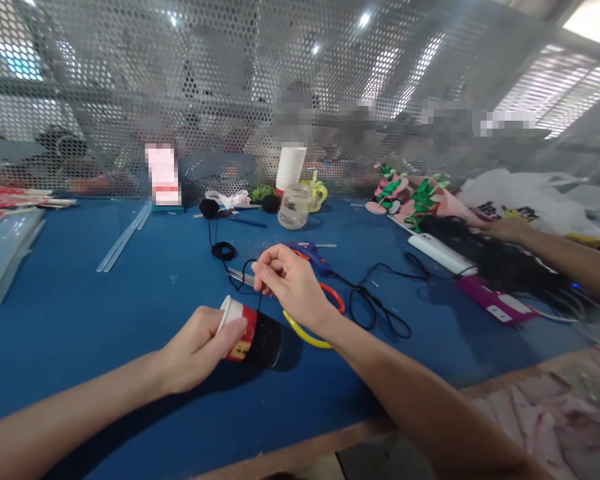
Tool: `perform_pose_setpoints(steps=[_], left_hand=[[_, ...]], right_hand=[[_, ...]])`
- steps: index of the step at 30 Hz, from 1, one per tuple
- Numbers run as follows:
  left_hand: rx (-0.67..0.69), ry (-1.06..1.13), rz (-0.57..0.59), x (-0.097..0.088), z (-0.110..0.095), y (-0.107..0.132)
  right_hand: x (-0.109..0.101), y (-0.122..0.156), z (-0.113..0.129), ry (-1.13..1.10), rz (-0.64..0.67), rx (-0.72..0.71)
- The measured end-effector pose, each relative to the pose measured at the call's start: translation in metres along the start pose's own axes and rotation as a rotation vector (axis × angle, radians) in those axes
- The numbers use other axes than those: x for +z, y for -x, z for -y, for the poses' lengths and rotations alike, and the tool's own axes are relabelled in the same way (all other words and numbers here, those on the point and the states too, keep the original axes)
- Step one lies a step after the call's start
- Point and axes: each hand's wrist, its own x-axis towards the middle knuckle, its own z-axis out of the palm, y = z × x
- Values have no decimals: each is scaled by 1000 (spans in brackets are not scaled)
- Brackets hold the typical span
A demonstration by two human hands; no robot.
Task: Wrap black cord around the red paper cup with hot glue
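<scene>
A paper cup (241, 342), tilted on its side with its white rim to the left, is gripped by my left hand (200, 347). Black yarn (266, 341) is wound around the lower part of the cup. Above it, my right hand (287, 283) pinches the strand of yarn that rises from the cup. Under and behind that hand lie scissors (336, 297) with red and yellow handles, partly hidden. A loose coil of black yarn (223, 251) rests on the blue table just beyond. A blue glue gun (314, 258) sits behind my right hand.
A clear jar (295, 207) and stacked white paper cups (291, 167) stand at the back. Glue sticks (125, 239) lie left. Right are a purple power strip (497, 300), pink flower crafts (410, 197) and another person's arm (555, 250). A perforated metal screen (220, 87) borders the table.
</scene>
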Motion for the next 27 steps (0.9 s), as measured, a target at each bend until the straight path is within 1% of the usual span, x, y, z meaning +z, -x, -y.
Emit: perform_pose_setpoints(steps=[3, 7, 12, 17, 27], left_hand=[[59, -28, -21, 0, 1, 0], [102, -56, -37, -1, 1, 1], [153, -92, -60, -1, 1, 2], [252, -117, -69, -1, 0, 2], [338, -142, -75, -2, -1, 3]], right_hand=[[1, 1, -2, 25, 15, -8], [0, 2, -3, 52, 38, 1], [1, 2, -5, 81, 68, 39], [3, 2, -7, 74, 123, 73], [6, 3, -6, 58, 230, 109]])
